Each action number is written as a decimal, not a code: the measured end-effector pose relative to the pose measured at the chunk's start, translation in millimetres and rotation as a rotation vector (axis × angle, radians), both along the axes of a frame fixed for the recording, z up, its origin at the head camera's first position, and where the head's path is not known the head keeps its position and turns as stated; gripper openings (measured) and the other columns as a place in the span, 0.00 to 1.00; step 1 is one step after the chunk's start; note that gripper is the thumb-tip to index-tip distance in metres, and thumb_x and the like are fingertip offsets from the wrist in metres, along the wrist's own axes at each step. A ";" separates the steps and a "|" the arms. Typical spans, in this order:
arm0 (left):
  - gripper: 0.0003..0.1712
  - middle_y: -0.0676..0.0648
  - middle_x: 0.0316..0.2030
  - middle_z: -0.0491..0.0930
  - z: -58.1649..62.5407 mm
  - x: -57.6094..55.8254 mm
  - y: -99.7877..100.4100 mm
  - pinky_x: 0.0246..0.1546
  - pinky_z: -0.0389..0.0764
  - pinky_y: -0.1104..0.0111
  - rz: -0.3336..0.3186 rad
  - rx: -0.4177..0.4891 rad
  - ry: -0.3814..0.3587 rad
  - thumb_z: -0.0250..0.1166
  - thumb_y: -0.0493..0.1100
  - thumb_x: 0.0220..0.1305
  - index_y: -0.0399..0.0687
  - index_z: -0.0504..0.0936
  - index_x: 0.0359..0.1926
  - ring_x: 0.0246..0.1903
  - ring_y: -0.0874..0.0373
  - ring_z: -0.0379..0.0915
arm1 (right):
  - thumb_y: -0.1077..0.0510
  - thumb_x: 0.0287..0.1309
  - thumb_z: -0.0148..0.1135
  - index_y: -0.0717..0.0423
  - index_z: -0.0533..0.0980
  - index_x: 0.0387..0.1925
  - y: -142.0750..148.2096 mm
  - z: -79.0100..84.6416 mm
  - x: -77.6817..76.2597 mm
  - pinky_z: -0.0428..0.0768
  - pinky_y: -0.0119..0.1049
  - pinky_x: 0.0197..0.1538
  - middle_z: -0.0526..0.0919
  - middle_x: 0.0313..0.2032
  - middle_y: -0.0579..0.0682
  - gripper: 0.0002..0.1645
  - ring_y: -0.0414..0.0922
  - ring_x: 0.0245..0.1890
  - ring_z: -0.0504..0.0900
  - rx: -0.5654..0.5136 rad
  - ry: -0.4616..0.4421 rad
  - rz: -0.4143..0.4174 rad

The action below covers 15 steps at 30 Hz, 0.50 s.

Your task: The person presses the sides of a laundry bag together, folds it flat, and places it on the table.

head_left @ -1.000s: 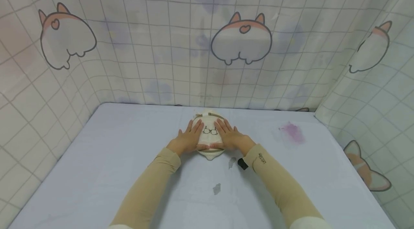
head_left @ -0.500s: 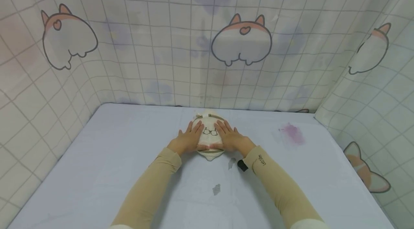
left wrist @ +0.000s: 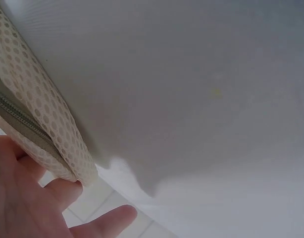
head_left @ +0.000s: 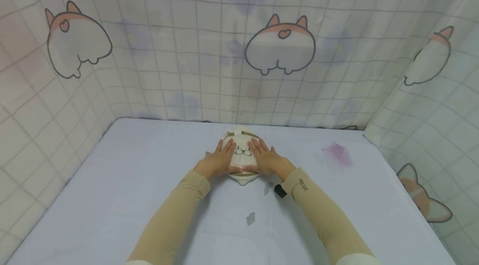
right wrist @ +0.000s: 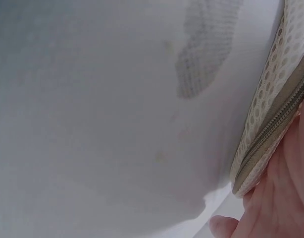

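1. Across the last second, you have barely moved: your left hand (head_left: 218, 160) and right hand (head_left: 266, 161) hold the same places, and only the head view sways slightly.
2. The cream mesh pouch (head_left: 242, 163) stays lying on the table (head_left: 142, 182), near its far edge and about midway across.
3. Your grip is spread and flat: straight fingers lie over the pouch's two sides, thumbs pointing inward and nearly meeting beside its near end. You curl round nothing; how hard you press, I cannot tell.
4. The zipper (left wrist: 24, 119) runs round the pouch's side, its teeth looking meshed where visible.
5. That stillness suggests you are steadying or flattening the pouch, with no new step begun.
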<state>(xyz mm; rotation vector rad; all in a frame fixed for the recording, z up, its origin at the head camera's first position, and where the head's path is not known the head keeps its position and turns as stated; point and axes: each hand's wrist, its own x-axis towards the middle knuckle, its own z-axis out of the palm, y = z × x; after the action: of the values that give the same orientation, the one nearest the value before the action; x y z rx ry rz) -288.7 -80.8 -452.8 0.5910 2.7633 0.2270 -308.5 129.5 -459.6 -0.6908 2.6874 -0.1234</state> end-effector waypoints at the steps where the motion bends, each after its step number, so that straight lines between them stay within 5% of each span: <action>1: 0.58 0.41 0.82 0.37 -0.3 -0.4 -0.1 0.64 0.62 0.31 -0.001 0.000 0.004 0.58 0.69 0.70 0.39 0.43 0.82 0.78 0.36 0.30 | 0.26 0.71 0.47 0.54 0.31 0.82 -0.1 -0.6 -0.4 0.44 0.64 0.76 0.27 0.81 0.55 0.60 0.56 0.79 0.26 -0.002 0.001 0.002; 15: 0.58 0.40 0.81 0.37 -0.4 0.7 1.9 0.64 0.64 0.33 -0.008 -0.002 0.015 0.58 0.70 0.70 0.39 0.43 0.82 0.78 0.35 0.32 | 0.27 0.71 0.48 0.55 0.33 0.82 1.6 0.1 0.4 0.40 0.66 0.75 0.29 0.81 0.56 0.60 0.57 0.79 0.27 0.004 0.022 0.005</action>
<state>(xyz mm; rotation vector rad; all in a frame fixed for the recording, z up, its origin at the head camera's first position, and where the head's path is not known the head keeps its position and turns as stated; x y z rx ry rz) -288.0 -78.9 -453.2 0.6057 2.7747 0.2186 -308.1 131.1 -459.5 -0.7023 2.7058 -0.1099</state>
